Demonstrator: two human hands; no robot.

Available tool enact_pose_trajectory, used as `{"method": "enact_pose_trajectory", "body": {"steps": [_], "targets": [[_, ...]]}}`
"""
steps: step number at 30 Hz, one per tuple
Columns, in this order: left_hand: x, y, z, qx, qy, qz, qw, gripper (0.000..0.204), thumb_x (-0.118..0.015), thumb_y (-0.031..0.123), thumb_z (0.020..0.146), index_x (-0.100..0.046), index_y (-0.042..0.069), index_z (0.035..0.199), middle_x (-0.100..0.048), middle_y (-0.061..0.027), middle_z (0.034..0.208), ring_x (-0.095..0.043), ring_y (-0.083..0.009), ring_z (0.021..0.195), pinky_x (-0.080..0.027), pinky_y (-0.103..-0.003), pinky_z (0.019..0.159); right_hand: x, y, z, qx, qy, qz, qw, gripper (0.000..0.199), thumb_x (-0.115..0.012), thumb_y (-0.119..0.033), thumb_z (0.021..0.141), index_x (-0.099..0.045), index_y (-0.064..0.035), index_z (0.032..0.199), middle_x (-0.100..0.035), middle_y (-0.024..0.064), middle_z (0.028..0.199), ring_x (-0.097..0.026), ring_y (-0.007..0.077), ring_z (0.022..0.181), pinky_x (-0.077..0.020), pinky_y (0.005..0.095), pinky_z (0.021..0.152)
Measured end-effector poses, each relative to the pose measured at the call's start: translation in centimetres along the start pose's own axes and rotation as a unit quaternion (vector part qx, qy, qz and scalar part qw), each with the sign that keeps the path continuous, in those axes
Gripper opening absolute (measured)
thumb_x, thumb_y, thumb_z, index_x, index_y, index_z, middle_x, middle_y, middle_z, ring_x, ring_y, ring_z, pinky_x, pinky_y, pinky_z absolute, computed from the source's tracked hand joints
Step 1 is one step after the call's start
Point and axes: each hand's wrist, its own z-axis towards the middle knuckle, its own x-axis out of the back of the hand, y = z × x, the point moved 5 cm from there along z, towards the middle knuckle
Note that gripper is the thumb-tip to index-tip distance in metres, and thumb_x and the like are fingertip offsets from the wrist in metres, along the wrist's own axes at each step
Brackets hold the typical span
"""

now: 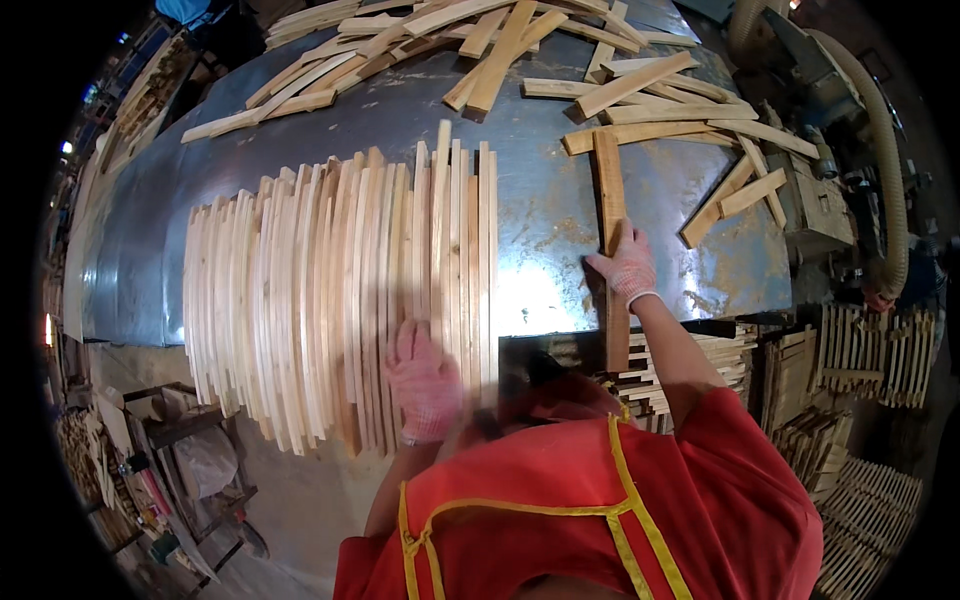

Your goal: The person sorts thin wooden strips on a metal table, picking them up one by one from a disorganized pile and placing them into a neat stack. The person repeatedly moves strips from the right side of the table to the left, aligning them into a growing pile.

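Observation:
My right hand [624,266], in a pink-and-white knit glove, grips a long wooden slat [609,190] that lies lengthwise on the grey metal table [545,210] and sticks out past its near edge. My left hand [424,385], gloved the same way, rests flat on the near ends of a tight row of several pale wooden slats [330,290] laid side by side. The held slat lies apart from that row, to its right.
A loose heap of slats [500,50] covers the table's far side. Stacked slats [860,440] stand on the floor to the right, by a machine with a ribbed hose [885,150]. Clutter and tools lie at lower left [150,470].

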Motion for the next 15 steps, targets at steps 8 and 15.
{"method": "enact_pose_trajectory", "body": {"steps": [8,15], "targets": [[1.1,-3.4,-2.6,0.025,-0.035,0.206,0.977,0.077,-0.073,0.024,0.081,-0.048,0.007,0.152,-0.047,-0.0165,0.151,-0.040,-0.0423,0.145,-0.032,-0.058,0.121,-10.9,-0.3,-0.2,-0.100,-0.147,0.650,0.739,0.056,-0.061,-0.007,0.098,-0.048,-0.0009,0.152,-0.070,0.0174,0.108,-0.070,0.0279,0.092,-0.0613,0.0392,0.082],[1.6,-4.1,0.4,0.094,-0.101,0.199,0.970,0.072,-0.070,0.021,0.084,-0.051,0.014,0.154,-0.047,-0.0156,0.156,-0.042,-0.0418,0.147,-0.033,-0.059,0.121,-9.5,-4.8,-0.7,-0.133,-0.159,0.653,0.728,0.040,-0.065,-0.012,0.091,-0.062,-0.0019,0.130,-0.073,0.0176,0.100,-0.072,0.0313,0.088,-0.0589,0.0416,0.076]]}}
